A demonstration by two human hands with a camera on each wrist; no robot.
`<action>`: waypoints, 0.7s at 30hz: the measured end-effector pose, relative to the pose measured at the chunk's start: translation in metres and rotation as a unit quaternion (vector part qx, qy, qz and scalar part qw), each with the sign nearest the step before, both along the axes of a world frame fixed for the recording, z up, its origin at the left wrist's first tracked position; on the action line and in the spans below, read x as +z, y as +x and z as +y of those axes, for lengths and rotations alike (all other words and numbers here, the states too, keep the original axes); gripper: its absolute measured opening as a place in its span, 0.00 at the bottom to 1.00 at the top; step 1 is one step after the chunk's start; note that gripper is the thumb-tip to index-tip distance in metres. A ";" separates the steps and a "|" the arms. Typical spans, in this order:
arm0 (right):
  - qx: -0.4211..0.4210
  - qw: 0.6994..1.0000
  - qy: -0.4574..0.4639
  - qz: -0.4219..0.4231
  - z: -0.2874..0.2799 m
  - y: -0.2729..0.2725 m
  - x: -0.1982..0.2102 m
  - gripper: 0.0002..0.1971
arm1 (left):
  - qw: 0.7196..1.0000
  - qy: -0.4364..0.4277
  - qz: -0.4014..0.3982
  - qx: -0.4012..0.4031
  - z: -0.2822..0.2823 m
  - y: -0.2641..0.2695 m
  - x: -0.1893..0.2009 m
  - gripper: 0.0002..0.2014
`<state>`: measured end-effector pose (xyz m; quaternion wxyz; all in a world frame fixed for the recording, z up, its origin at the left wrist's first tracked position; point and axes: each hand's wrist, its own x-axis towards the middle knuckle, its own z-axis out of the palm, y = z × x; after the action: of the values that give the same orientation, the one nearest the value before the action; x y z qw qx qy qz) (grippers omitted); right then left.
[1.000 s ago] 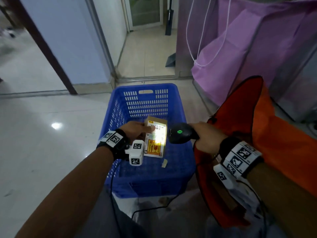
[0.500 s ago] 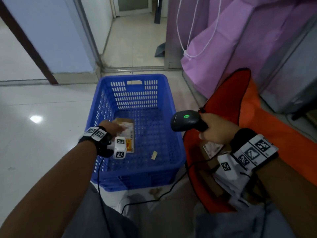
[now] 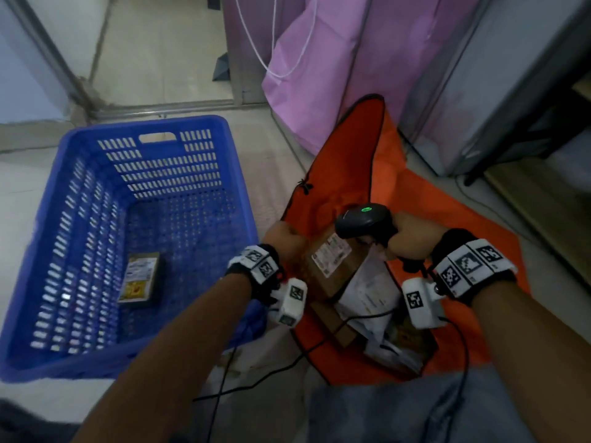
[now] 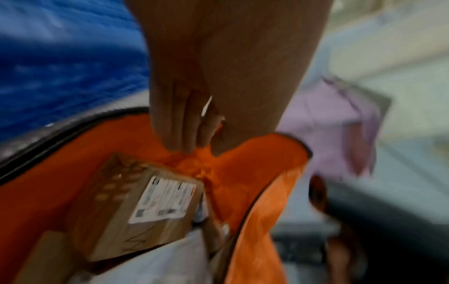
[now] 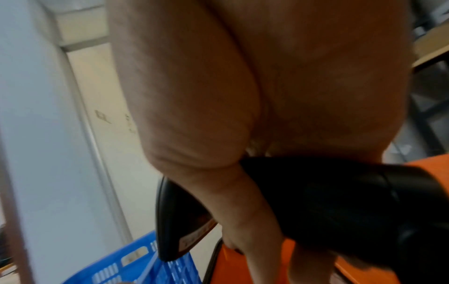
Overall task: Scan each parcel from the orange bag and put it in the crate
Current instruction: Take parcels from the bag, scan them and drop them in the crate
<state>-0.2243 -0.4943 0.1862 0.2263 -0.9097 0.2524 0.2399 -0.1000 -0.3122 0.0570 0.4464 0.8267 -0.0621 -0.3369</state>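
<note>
The blue crate (image 3: 144, 356) stands on the floor at left, and one small labelled parcel (image 3: 139, 276) lies flat on its bottom. Right of it the orange bag (image 3: 345, 161) gapes open with several parcels inside. My left hand (image 3: 284, 238) reaches into the bag, fingers (image 4: 175, 124) straight and pointing down, tips against the orange lining (image 4: 243, 182) just past a brown cardboard box (image 3: 332, 263) with a white label (image 4: 165, 199). It holds nothing. My right hand (image 3: 409, 241) grips the black scanner (image 3: 364, 222) over the bag, with its green light on.
White plastic mailers (image 3: 367, 292) and more cardboard lie under the brown box. The scanner cable (image 3: 287, 366) trails over the floor between crate and bag. A purple bag (image 3: 319, 75) and a grey cabinet (image 3: 495, 91) stand behind. A door sill (image 3: 160, 107) lies beyond the crate.
My left hand let go of the small parcel, which now lies in the crate, and swung right into the orange bag. My right hand carried the scanner over the bag.
</note>
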 end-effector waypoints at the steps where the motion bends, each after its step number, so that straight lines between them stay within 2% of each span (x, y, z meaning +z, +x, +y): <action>1: -0.010 1.000 -0.005 0.005 -0.008 -0.002 -0.005 0.05 | 0.999 0.021 -0.005 -0.023 -0.022 -0.007 -0.010 0.12; 4: -0.029 0.999 0.005 0.012 -0.022 -0.005 -0.014 0.08 | 0.990 0.081 0.026 -0.114 -0.065 -0.022 -0.054 0.24; 6: -0.043 0.999 0.017 0.007 -0.030 -0.006 -0.017 0.12 | 0.987 0.111 0.022 -0.115 -0.083 -0.021 -0.084 0.33; 8: -0.054 0.998 0.033 0.001 -0.035 -0.005 -0.018 0.14 | 0.991 0.132 0.022 -0.009 -0.092 -0.013 -0.099 0.42; 9: -0.062 0.997 0.038 -0.003 -0.039 -0.005 -0.020 0.11 | 0.989 0.138 0.022 0.054 -0.098 -0.007 -0.105 0.49; 10: -0.070 0.996 0.045 -0.015 -0.045 -0.006 -0.023 0.08 | 0.984 0.145 0.029 0.096 -0.099 -0.005 -0.104 0.56; 12: -0.112 0.992 0.054 -0.035 -0.055 -0.006 -0.030 0.14 | 0.978 0.150 0.041 0.137 -0.100 0.000 -0.101 0.64; 13: -0.128 0.989 0.054 -0.042 -0.057 -0.007 -0.033 0.15 | 0.978 0.151 0.056 0.132 -0.097 0.003 -0.101 0.62; 16: -0.146 0.987 0.054 -0.046 -0.062 -0.008 -0.044 0.15 | 0.982 0.083 0.146 0.086 -0.088 0.006 -0.106 0.42; 19: -0.158 0.984 0.058 -0.055 -0.060 -0.005 -0.044 0.15 | 0.973 0.023 0.211 0.090 -0.078 0.000 -0.112 0.32; 21: -0.150 0.985 0.057 -0.059 -0.056 -0.001 -0.042 0.15 | 0.970 0.027 0.228 0.078 -0.074 -0.006 -0.111 0.29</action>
<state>-0.2253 -0.5508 0.1438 0.3257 -0.8596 0.3582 0.1636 -0.1057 -0.3862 -0.0543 0.4510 0.7424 0.1155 -0.4818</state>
